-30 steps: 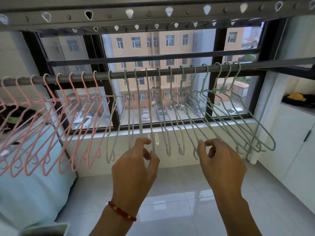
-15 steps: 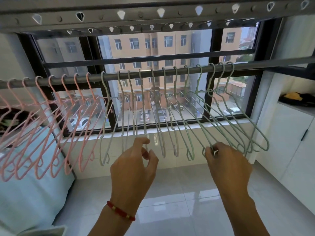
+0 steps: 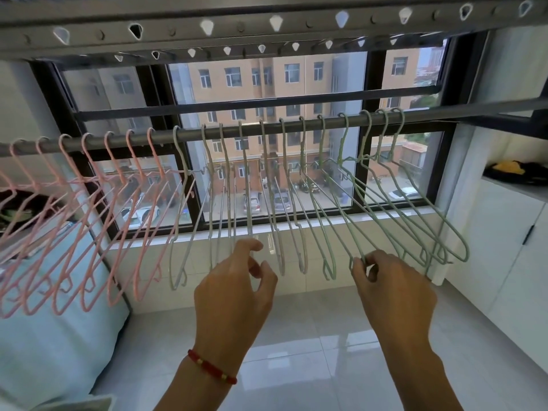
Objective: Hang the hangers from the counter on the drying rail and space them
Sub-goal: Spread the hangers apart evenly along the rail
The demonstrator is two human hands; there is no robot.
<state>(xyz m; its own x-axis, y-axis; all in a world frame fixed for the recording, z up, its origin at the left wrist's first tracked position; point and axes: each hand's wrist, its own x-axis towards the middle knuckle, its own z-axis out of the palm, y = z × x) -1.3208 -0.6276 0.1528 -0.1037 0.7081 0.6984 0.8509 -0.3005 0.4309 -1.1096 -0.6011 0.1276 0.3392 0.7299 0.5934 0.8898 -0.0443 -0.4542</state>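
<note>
Head view: a grey metal drying rail (image 3: 267, 129) runs across the middle of the frame in front of the window. A row of pink wire hangers (image 3: 89, 221) hangs on it at the left of the frame, and a row of pale green wire hangers (image 3: 296, 203) continues from the centre to the right. All the hangers in view are on the rail; the white counter (image 3: 516, 188) at the right edge shows only a dark and yellow bundle.

The right hand (image 3: 391, 289), at lower right of centre, has its fingers curled round the bottom corner of one green hanger, pinching it. A second ago that hand was only reaching with fingers parted; it has since closed on the wire and shifted rightward.

The left hand (image 3: 237, 292), lower centre, wears a red bead bracelet (image 3: 212, 367); its fingers are loosely curled just below the hanger ends and it appears to hold nothing, much as a second ago.

Judging by this, hanging is done and spacing is under way; the three green hangers bunched at the right end probably need spreading next.
</note>
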